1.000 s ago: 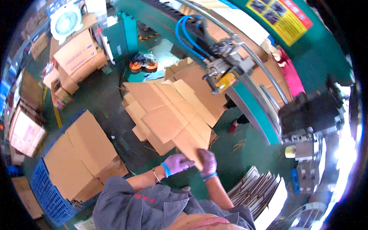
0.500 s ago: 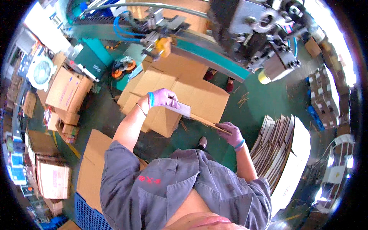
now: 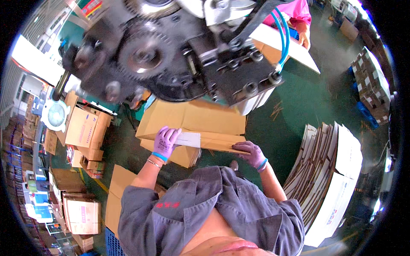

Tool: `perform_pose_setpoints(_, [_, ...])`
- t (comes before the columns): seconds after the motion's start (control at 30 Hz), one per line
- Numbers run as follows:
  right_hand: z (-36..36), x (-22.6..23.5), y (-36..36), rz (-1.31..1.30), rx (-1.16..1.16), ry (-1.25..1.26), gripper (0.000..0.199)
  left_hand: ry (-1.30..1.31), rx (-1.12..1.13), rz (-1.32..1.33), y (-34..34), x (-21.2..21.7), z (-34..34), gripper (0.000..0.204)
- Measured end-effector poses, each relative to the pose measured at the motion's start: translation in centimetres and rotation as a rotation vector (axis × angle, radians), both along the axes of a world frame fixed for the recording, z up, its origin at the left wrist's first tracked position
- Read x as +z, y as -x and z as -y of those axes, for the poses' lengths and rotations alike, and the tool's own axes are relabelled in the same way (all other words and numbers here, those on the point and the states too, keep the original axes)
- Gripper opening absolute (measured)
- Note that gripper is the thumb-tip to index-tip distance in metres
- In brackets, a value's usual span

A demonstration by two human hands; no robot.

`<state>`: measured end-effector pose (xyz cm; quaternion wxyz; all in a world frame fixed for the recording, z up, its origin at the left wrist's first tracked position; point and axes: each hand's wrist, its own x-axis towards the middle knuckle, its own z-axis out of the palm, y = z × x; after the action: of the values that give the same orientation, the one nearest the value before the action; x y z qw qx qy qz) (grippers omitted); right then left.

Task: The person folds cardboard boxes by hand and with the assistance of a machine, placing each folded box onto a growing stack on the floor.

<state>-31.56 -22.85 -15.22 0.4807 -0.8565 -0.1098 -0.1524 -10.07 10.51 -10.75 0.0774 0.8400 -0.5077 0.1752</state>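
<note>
My left hand [image 3: 165, 141], in a purple glove, is closed on the left part of a folded brown cardboard sheet [image 3: 218, 140], beside its pale end flap [image 3: 188, 139]. At the sheet's right end my right hand [image 3: 252, 154], gloved alike, grips the near edge with its fingers over the top. More flat brown cardboard [image 3: 192, 115] spreads just beyond, its far part hidden under a dark machine head [image 3: 171, 55] with a toothed gear. Below the left hand, a cardboard piece [image 3: 183, 157] hangs toward me.
Several flat cartons [image 3: 320, 170] lean in a stack at my right. On the left stand brown boxes [image 3: 83, 128] and a white fan [image 3: 55, 115]. A blue crate [image 3: 113, 243] is at lower left. Across the machine, a person in a pink sleeve [image 3: 301, 13] holds a white board [image 3: 284, 45].
The held sheet has come round from slanting to nearly level across, both hands still on it. The machine head now looms much larger over the cardboard. The pink-sleeved person has come into view.
</note>
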Motion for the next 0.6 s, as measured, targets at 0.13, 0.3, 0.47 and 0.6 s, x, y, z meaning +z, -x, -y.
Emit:
perform_pose_setpoints(0.13, [6.2, 6.0, 0.9, 0.146, -0.103, -0.250, 0.020, 0.005, -0.013, 0.122, 1.7, 9.4, 6.9, 0.059])
perform_pose_setpoints(0.3, [12.0, 11.4, 1.2, 0.166, 0.035, -0.789, 0.039, 0.198, 0.146, 0.356, 0.7, 12.1, 8.9, 0.042])
perform_pose_setpoints(0.47, [15.1, 13.6, -0.6, 0.114, -0.393, -1.203, 0.089, 0.154, 0.148, 0.240, 0.6, 11.4, 9.2, 0.044])
perform_pose_setpoints(0.6, [16.9, 17.7, -3.2, 0.081, -0.584, -1.187, 0.068, 0.120, 0.121, 0.226, 0.1, 11.3, 8.7, 0.047])
